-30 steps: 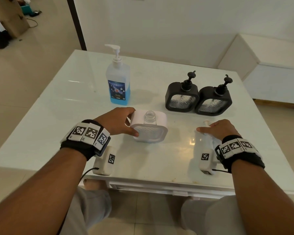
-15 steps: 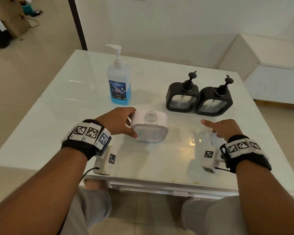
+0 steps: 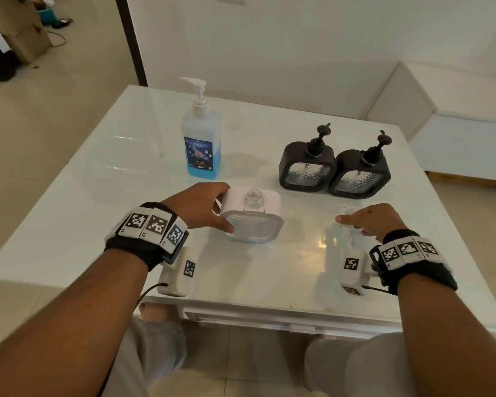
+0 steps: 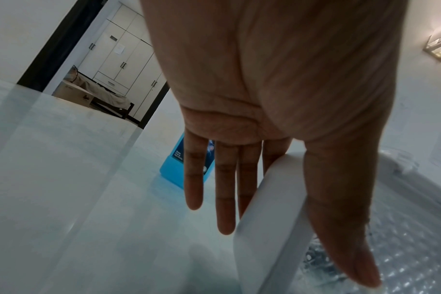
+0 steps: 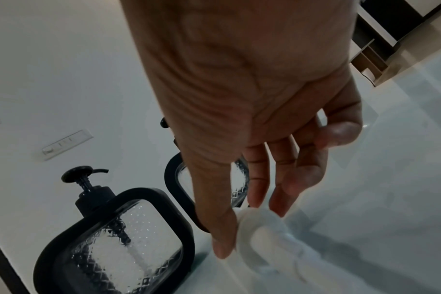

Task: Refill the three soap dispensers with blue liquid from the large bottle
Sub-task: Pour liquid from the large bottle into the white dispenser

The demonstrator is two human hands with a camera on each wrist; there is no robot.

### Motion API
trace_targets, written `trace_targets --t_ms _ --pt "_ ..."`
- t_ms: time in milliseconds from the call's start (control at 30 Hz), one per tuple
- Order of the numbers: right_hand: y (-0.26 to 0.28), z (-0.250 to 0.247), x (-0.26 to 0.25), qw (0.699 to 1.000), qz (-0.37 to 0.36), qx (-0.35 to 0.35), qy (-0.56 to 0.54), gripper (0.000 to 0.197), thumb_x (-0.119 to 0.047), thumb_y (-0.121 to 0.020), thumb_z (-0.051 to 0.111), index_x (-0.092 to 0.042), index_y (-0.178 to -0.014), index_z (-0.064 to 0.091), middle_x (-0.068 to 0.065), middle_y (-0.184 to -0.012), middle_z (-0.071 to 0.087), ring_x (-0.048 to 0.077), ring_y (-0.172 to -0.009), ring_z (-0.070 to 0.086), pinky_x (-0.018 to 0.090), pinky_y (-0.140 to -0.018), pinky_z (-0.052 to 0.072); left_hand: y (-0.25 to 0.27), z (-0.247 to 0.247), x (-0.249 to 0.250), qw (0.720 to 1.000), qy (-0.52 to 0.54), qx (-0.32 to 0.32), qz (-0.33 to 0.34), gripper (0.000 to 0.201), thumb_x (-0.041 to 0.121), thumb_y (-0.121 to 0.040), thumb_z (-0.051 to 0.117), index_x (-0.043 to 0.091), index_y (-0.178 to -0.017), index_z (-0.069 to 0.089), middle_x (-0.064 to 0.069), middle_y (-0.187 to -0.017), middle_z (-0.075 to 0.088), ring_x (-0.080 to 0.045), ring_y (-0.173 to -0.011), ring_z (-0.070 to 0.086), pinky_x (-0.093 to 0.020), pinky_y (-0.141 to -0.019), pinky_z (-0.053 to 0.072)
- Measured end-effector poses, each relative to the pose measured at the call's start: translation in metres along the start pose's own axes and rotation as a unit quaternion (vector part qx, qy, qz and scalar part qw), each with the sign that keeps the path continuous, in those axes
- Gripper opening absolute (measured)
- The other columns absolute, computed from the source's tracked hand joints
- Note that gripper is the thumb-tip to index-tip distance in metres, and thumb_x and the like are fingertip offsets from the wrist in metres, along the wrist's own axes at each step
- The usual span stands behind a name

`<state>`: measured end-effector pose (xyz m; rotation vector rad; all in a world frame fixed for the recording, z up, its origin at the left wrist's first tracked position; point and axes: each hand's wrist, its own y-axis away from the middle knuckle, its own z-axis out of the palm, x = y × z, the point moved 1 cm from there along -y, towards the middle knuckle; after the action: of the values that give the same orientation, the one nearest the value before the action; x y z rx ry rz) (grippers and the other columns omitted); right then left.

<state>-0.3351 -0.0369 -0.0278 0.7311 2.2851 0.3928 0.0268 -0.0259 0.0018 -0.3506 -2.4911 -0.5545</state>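
The large bottle with a white pump and a low level of blue liquid stands at the back left of the white table. In front of it stands a white dispenser with its neck uncapped. My left hand grips its left side, thumb on the front and fingers behind. Two black dispensers with pumps on stand side by side at the right. The white pump lies on the table under my right hand, whose fingers hang relaxed just above it.
A low white cabinet stands beyond the table's right edge. A cardboard box sits on the floor far left. The table's front edge runs just below my wrists.
My right hand has lifted off the white pump, which stays lying on the table. My left hand and the white dispenser have not moved.
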Motion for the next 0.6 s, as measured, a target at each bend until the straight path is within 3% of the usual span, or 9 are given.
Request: trace_targets --t_ms 233,400,600 --pt "-0.0065 -0.0027 0.0027 1.000 -0.004 0.019 -0.006 0.030 -0.030 -0.069 0.088 -0.010 -0.078 0.067 0.010 -0.092 0.067 0.027 -0.087 0.066 0.045 -0.095 0.051 -0.0001 -0.0001 -0.0007 1.000 0.000 0.003 0.000 0.065 0.036 -0.069 0.084 0.021 -0.122 0.051 0.006 -0.109 0.058 -0.014 -0.097 0.059 -0.032 -0.086 0.050" --pt "-0.0098 -0.0045 0.0067 0.999 0.005 0.042 0.015 0.028 -0.031 -0.066 0.087 -0.012 -0.077 0.069 0.007 -0.087 0.069 0.029 -0.086 0.068 0.048 -0.094 0.053 0.0001 0.0000 -0.0010 1.000 0.000 0.003 -0.003 0.064 0.037 -0.069 0.084 0.022 -0.122 0.051 0.007 -0.109 0.059 -0.014 -0.097 0.059 -0.032 -0.086 0.049" --pt "-0.0056 -0.0080 0.0094 0.997 0.023 0.063 0.042 0.038 -0.039 -0.067 0.085 -0.013 -0.090 0.070 0.009 -0.095 0.071 0.030 -0.091 0.067 0.048 -0.093 0.052 0.0009 -0.0005 -0.0012 1.000 -0.003 0.002 -0.006 0.063 0.038 -0.070 0.083 0.022 -0.121 0.051 0.008 -0.107 0.057 -0.014 -0.097 0.059 -0.031 -0.086 0.048"
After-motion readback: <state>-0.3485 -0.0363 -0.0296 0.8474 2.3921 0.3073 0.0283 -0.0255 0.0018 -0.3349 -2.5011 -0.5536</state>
